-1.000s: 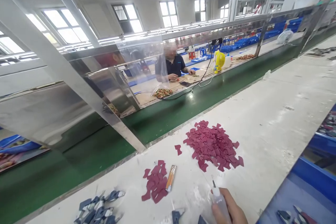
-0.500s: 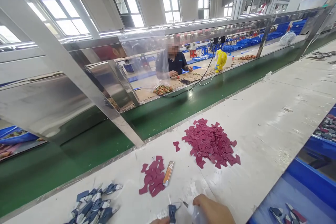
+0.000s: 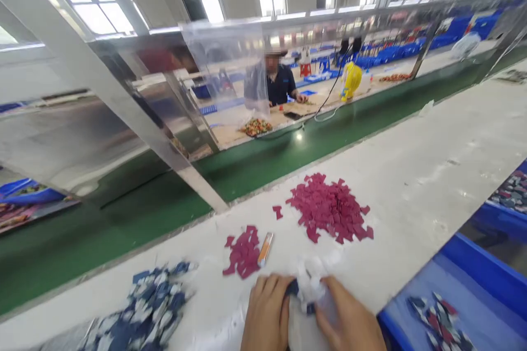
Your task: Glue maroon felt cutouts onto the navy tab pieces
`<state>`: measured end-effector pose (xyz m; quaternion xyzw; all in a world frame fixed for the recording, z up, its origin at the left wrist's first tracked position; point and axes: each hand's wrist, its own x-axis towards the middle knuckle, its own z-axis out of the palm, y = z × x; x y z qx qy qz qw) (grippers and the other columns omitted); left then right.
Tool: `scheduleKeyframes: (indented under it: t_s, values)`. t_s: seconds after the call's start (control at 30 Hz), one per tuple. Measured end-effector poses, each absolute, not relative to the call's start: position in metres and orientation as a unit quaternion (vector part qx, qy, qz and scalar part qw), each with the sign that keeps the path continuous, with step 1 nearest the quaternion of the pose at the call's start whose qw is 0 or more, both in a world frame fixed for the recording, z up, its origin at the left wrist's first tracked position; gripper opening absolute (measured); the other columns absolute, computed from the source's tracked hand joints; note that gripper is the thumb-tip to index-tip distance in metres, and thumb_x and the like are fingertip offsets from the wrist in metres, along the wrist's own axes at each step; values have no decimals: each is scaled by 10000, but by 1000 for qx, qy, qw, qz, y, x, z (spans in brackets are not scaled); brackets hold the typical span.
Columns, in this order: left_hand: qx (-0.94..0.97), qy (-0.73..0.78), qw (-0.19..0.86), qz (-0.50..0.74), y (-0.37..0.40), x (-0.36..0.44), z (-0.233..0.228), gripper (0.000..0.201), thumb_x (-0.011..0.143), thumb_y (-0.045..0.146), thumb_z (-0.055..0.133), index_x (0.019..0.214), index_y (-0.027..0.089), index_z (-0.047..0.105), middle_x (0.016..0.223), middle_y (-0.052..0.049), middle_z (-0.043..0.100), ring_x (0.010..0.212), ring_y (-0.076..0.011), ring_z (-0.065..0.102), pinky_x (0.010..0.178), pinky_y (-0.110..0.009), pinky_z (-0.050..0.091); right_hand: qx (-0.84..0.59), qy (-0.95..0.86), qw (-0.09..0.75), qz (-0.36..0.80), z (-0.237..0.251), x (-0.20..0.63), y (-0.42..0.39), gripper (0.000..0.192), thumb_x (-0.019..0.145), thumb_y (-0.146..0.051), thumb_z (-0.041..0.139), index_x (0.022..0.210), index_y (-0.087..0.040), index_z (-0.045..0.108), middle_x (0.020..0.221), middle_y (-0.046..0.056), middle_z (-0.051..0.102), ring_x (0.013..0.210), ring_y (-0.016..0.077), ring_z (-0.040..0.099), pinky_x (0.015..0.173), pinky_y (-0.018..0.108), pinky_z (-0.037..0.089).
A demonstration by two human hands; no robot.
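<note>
A small, blurred, dark-blue-and-white piece [image 3: 293, 288] is pinched in the bent fingers of the left hand [image 3: 267, 310] over a white tabletop [image 3: 411, 186]. The right hand [image 3: 352, 318], half closed, grips a translucent plastic bottle [image 3: 327, 307]; whether bottle and piece touch, I cannot tell. Bringing them together seems the step, calling next for a steady pinch. Beyond lies a heap of flat maroon cutouts [image 3: 329, 207].

On the white tabletop's [image 3: 411, 175] near side, I see the left hand [image 3: 267, 307] holding a small, blurred dark-blue piece [image 3: 292, 288] beside the right hand [image 3: 349, 315], around a translucent plastic bottle [image 3: 328, 307]. Farther off lies a big heap of flat maroon pieces [image 3: 329, 208].
</note>
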<state>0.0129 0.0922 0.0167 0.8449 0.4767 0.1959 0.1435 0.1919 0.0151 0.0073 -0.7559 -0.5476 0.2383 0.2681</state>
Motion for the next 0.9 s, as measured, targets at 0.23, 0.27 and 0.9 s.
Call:
scheduleKeyframes:
  t_s: [0.23,0.27,0.9]
  values:
    - [866,405,245,160,110,31,43,457,975,5,530,1119,329,818,1346,-23,759,1231,-244,627,1074,-442,540,-760,-499,292,297,37,212,2,355,986,-442,568,1254,-237,678,1107,76,824,982,339,803,812,402,556]
    - [863,409,248,165,109,30,42,464,985,4,516,1162,323,802,1358,-23,751,1242,-236,622,1089,-439,533,-754,-502,297,303,39,213,1,358,974,-421,577,1266,-242,681,1123,68,823,972,325,800,812,396,553]
    - [814,519,110,237,9,39,24,346,932,435,840,1200,258,711,1347,-117,656,1258,-320,526,1038,-477,381,-678,-367,456,444,46,215,-13,435,1003,-497,726,1267,-295,445,1014,20,763,775,205,722,681,317,577]
